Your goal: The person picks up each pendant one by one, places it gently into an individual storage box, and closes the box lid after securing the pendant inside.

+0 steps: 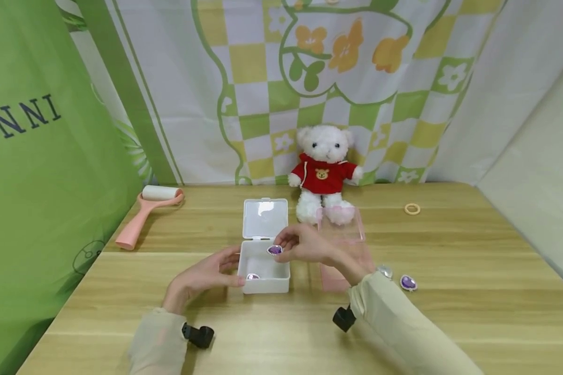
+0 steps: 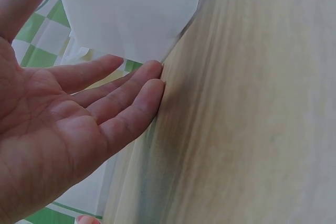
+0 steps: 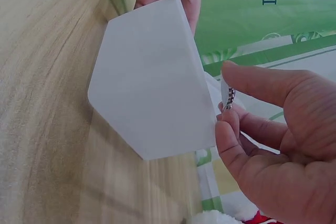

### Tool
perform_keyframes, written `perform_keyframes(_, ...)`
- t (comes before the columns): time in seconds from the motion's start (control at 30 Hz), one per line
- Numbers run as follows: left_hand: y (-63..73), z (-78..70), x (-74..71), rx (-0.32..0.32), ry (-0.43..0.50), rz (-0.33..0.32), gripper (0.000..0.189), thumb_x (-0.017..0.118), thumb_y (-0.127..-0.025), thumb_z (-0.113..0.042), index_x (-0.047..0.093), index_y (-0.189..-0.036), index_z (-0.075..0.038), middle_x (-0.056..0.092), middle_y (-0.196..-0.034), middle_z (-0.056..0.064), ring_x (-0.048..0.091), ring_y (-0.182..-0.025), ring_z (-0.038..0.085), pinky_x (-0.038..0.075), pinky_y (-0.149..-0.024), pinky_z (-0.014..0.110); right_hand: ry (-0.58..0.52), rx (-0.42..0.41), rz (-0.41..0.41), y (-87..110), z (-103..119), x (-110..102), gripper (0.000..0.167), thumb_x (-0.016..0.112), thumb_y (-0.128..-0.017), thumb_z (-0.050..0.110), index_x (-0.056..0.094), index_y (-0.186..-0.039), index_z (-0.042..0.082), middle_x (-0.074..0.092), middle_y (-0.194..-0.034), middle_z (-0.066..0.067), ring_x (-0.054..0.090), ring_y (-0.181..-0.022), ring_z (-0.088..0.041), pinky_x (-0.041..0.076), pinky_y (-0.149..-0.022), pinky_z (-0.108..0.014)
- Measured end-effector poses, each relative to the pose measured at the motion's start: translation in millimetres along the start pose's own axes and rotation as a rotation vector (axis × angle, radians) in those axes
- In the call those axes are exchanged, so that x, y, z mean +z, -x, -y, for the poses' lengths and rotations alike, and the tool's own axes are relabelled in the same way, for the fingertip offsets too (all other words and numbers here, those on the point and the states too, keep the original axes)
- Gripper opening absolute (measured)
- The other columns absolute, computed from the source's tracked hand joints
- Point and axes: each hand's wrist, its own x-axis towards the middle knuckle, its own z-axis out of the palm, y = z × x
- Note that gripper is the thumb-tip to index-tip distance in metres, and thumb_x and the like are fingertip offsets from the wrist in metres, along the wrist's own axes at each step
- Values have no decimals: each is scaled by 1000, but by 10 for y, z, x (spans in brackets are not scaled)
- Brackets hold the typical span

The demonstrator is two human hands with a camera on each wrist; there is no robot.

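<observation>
A small white plastic box (image 1: 266, 286) stands on the wooden table with its hinged lid (image 1: 265, 220) folded back. Beside it, my left hand (image 1: 209, 271) rests its thumb at the near left corner, the other fingers extended along the left side. Between thumb and fingers, my right hand (image 1: 307, 245) pinches a purple gem (image 1: 275, 250) with a beaded silvery rim, over the box's right side. The right wrist view shows that gem (image 3: 229, 98) edge-on, above the rim. Another purple gem (image 1: 253, 276) lies inside the box near its front wall, partly hidden.
Under my right forearm sits a translucent pink box (image 1: 334, 283), lid raised. Right of it lie a clear gem (image 1: 385, 271) and a purple gem (image 1: 408, 283). A wooden ring (image 1: 412, 213) is farther back. The white teddy bear (image 1: 322, 179) sits behind; a lint roller (image 1: 143, 214) lies left.
</observation>
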Motion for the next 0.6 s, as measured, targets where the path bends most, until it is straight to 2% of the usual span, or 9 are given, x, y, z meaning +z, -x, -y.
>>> perform_keyframes(0.17,-10,32,46,-16,-8,23,88,74,-84,-17,19,-150,4,27,-151,26,27,-137,43,21,-113,53,98,28,4,9,5,35,23,81,-74,10,68,-91,3,61,-78,0,54,-72,-10,48,-68,-23)
perform_keyframes(0.37,-27,-11,-4,-2,-19,4,88,74,-85,-17,19,-150,3,27,-152,25,26,-138,43,19,-113,54,253,12,-23,-65,139,48,23,82,-71,14,68,-86,5,60,-76,0,52,-68,-9,45,-64,-21)
perform_keyframes(0.6,-8,-38,-41,-12,-11,7,88,74,-85,-17,18,-151,2,25,-153,25,24,-139,42,18,-114,53,322,15,-21,-111,194,90,25,83,-70,13,69,-88,4,60,-77,-1,51,-67,-8,44,-63,-20)
